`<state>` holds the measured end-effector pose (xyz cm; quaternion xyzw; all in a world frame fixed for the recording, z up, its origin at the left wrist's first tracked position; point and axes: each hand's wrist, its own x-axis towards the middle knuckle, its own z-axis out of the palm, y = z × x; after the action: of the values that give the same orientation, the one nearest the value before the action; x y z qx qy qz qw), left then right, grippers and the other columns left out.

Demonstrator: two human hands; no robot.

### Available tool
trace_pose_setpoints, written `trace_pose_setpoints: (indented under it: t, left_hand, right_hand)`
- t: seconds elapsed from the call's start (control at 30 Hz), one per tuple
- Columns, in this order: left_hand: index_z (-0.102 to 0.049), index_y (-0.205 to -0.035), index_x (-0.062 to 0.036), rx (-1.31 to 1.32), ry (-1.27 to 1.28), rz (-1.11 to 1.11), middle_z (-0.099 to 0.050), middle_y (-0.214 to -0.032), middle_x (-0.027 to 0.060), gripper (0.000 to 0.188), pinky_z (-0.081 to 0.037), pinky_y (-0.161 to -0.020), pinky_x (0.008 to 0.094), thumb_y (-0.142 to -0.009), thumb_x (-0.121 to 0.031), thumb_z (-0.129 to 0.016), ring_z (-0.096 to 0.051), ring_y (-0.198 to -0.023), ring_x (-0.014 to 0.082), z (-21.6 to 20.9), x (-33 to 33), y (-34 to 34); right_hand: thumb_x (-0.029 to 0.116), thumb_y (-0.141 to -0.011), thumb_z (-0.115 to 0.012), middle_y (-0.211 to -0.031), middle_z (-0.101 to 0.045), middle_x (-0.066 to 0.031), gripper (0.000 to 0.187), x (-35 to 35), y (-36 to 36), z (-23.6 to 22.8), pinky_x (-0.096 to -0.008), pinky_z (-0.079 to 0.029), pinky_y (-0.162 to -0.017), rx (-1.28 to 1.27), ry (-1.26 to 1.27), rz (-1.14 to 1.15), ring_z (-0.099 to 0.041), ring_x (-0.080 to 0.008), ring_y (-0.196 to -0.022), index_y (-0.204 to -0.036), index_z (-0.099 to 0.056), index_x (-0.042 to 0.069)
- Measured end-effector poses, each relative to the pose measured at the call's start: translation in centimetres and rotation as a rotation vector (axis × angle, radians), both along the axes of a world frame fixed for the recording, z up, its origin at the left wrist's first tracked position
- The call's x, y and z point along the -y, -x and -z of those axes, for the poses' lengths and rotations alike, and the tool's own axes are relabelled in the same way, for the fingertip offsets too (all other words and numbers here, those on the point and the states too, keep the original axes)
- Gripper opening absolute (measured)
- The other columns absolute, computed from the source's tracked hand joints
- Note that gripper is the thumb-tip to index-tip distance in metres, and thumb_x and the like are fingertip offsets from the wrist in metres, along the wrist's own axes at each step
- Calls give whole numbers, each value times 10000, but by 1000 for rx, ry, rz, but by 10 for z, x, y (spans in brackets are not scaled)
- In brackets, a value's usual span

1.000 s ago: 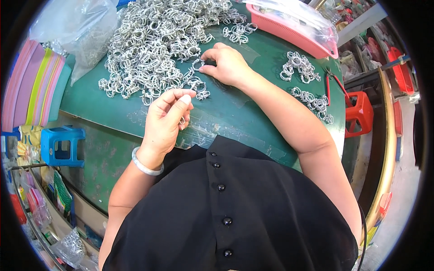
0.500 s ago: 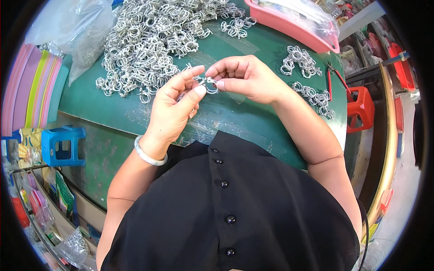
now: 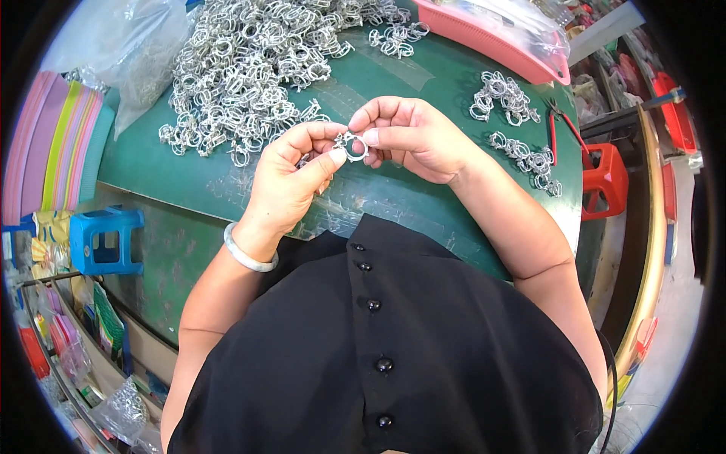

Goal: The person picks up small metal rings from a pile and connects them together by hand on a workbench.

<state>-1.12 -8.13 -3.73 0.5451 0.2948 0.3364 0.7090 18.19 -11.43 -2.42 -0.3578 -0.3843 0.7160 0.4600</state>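
Observation:
Between my two hands, over the near part of the green table (image 3: 446,200), is a small silvery metal ring piece (image 3: 355,149) with a knobbly end. My left hand (image 3: 291,170) pinches that end between thumb and fingers. With thumb and forefinger, my right hand (image 3: 412,140) grips the same piece from its other side. The lower fingers of both hands are curled and partly hidden. Just beyond my left hand spreads a big heap of similar metal ring pieces (image 3: 249,76).
Smaller clusters of ring pieces (image 3: 505,98) lie at the right, beside red-handled pliers (image 3: 553,136). A pink basket (image 3: 491,45) stands at the far right. At the far left are a clear plastic bag (image 3: 144,68) and a striped stack (image 3: 57,144). Red (image 3: 605,181) and blue stools (image 3: 107,240) flank the table.
The ring piece has turned, so its round opening now faces up more plainly. My fingers have shifted slightly around it, and both hands have stayed in nearly the same place.

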Motion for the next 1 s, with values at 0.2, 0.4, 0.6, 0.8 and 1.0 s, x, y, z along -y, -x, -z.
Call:
trace_pose_setpoints:
  t: [0.2, 0.4, 0.6, 0.8, 1.0]
  left_hand:
    - [-561, -1017, -15, 22, -39, -61, -527, -770, -16, 238, -359, -502, 146, -780, 4, -581, -442, -593, 21, 2, 2, 1]
    - [-558, -1034, -14, 16, -141, -117, -535, -782, -18, 255, -360, -510, 147, -781, -5, -587, -444, -610, 20, 5, 3, 1]
    - [-554, -1047, -13, 49, -99, -101, -537, -767, -17, 267, -365, -507, 148, -782, -14, -590, -448, -595, 20, 4, 5, 2]
    - [-552, -1051, -11, 112, 5, -112, -544, -769, -8, 276, -371, -511, 153, -782, -29, -608, -458, -591, 25, 1, 5, 1]
    - [-497, -1117, -14, 76, -210, -141, -550, -874, 33, 375, -401, -616, 168, -762, -7, -617, -485, -683, 44, 1, 7, 0]
  right_hand:
    - [87, -813, -569, -869, -592, -69, 166, 1, 0, 2, -250, -459, -672, 42, 7, -18, -561, -121, -741, -960, -547, 15]
    - [107, -838, -553, -873, -594, -62, 138, 2, 3, 3, -257, -474, -653, 9, 29, -49, -588, -146, -740, -940, -556, 14]
    - [109, -837, -557, -862, -599, -63, 128, 2, 5, 3, -260, -472, -648, -16, 21, -43, -596, -155, -739, -922, -557, 13]
    - [27, -803, -576, -834, -595, -67, 90, 3, 10, 7, -231, -469, -703, 201, -220, 62, -574, -107, -761, -883, -567, -12]
    - [-65, -762, -575, -987, -545, -65, 254, 4, 11, 10, -261, -440, -821, 304, -470, 133, -532, -128, -917, -1009, -527, -31]
